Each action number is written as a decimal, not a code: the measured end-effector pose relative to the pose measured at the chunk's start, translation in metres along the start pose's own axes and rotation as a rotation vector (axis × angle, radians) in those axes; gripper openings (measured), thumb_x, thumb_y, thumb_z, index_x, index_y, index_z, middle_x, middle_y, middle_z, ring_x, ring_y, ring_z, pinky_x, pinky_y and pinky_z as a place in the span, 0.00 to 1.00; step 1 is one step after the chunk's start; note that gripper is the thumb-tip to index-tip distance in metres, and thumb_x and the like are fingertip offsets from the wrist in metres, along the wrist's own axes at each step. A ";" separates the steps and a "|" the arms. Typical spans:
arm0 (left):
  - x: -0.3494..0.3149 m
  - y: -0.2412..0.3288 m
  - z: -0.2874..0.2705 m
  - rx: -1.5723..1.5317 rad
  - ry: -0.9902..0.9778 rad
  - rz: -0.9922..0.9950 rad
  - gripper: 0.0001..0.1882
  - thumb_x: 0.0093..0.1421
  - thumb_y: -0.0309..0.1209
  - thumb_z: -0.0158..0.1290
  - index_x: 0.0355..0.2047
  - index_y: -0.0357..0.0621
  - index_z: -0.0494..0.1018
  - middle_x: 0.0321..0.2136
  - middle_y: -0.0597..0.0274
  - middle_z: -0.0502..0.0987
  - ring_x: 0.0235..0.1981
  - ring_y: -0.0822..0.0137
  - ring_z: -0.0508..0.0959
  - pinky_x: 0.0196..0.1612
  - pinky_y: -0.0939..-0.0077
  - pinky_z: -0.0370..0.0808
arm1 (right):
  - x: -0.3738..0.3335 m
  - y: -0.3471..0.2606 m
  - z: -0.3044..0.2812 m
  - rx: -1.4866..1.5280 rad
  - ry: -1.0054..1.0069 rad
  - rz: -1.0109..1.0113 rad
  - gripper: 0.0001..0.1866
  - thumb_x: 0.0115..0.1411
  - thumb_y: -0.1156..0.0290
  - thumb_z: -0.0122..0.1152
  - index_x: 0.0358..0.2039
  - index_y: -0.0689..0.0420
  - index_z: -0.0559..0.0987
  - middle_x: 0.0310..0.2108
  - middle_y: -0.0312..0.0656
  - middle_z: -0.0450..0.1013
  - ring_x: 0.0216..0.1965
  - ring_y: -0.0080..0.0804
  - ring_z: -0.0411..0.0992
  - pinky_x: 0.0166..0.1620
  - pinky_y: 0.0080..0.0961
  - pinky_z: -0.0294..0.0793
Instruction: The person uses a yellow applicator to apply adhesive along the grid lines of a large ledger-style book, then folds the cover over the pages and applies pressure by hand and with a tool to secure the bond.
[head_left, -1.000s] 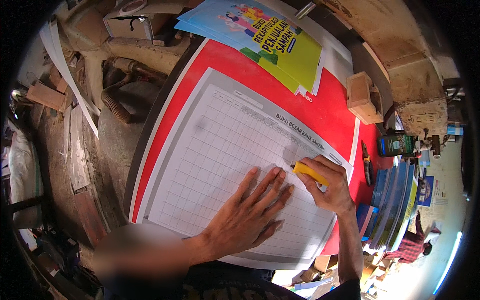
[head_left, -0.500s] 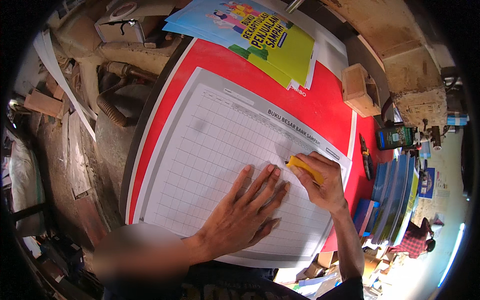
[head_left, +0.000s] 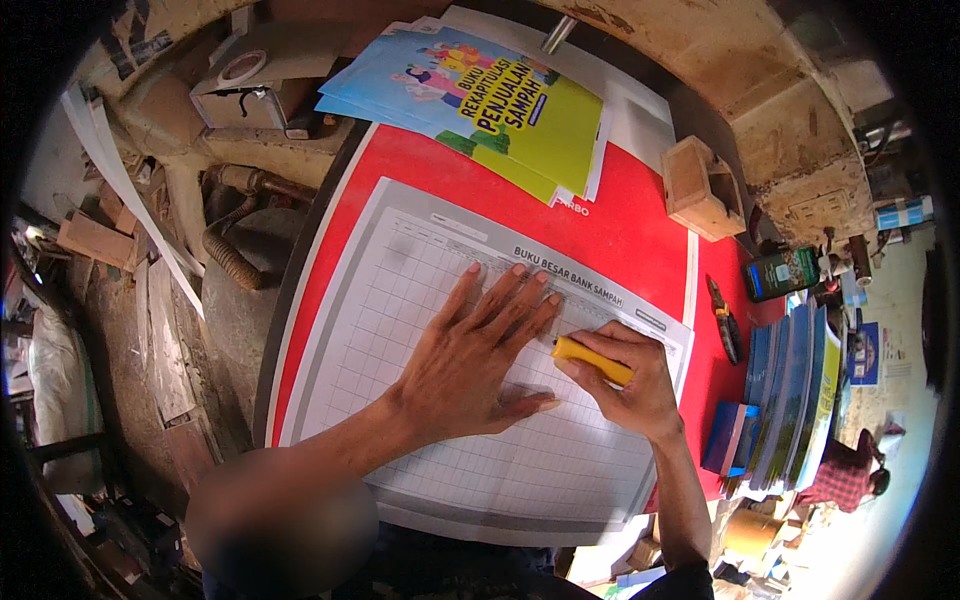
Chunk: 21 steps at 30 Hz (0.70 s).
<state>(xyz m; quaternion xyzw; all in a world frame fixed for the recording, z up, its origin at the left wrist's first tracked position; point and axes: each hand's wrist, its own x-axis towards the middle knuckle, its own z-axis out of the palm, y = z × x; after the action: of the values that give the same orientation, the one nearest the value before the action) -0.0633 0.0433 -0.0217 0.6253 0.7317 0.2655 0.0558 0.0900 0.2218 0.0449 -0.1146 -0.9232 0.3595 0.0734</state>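
Note:
A large white sheet with a printed grid and a grey border (head_left: 350, 400) lies over a red board (head_left: 625, 235). My left hand (head_left: 475, 350) rests flat on its upper part, fingers spread, holding nothing. To its right, my right hand (head_left: 635, 385) is closed round a small, chunky yellow tool with a dark tip (head_left: 595, 362). The tip points left, towards the left hand, just over the sheet. My fingers cover part of the tool, so its exact kind is not clear.
Colourful booklets (head_left: 450, 100) lie at the far edge. A wooden block holder (head_left: 700, 190), pliers (head_left: 722, 320), a dark bottle (head_left: 780, 273) and stacked blue books (head_left: 785, 390) line the right side. A tape roll (head_left: 242, 68) sits on a box at the far left. A person in a checked shirt (head_left: 840, 475) is at the lower right.
My left hand has slid up the sheet, towards its printed heading. My right hand still grips the yellow tool, now slightly lower and further left in view. The whole view has shifted a little.

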 end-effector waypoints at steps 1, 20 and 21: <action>-0.001 0.000 -0.001 -0.004 -0.007 0.002 0.55 0.59 0.72 0.52 0.76 0.50 0.56 0.76 0.51 0.52 0.79 0.52 0.44 0.79 0.41 0.34 | -0.003 0.002 0.004 0.015 0.038 -0.022 0.17 0.55 0.75 0.77 0.46 0.63 0.87 0.37 0.45 0.80 0.34 0.34 0.81 0.37 0.26 0.80; 0.006 0.003 -0.008 0.063 0.017 -0.015 0.55 0.58 0.72 0.54 0.74 0.46 0.58 0.75 0.49 0.55 0.78 0.52 0.49 0.79 0.45 0.39 | -0.041 0.023 0.005 0.218 0.464 0.167 0.19 0.65 0.79 0.64 0.56 0.64 0.81 0.40 0.45 0.80 0.35 0.25 0.76 0.38 0.24 0.78; 0.005 0.001 -0.009 0.082 0.032 -0.037 0.54 0.60 0.70 0.55 0.74 0.45 0.58 0.75 0.48 0.55 0.78 0.52 0.50 0.79 0.46 0.40 | -0.037 0.004 -0.001 0.531 0.476 0.337 0.19 0.62 0.79 0.69 0.54 0.65 0.81 0.37 0.41 0.79 0.34 0.22 0.75 0.35 0.23 0.76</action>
<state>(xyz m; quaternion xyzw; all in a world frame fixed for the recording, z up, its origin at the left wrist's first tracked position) -0.0667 0.0450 -0.0123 0.6092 0.7541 0.2445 0.0232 0.1268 0.2155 0.0416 -0.3215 -0.7237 0.5560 0.2524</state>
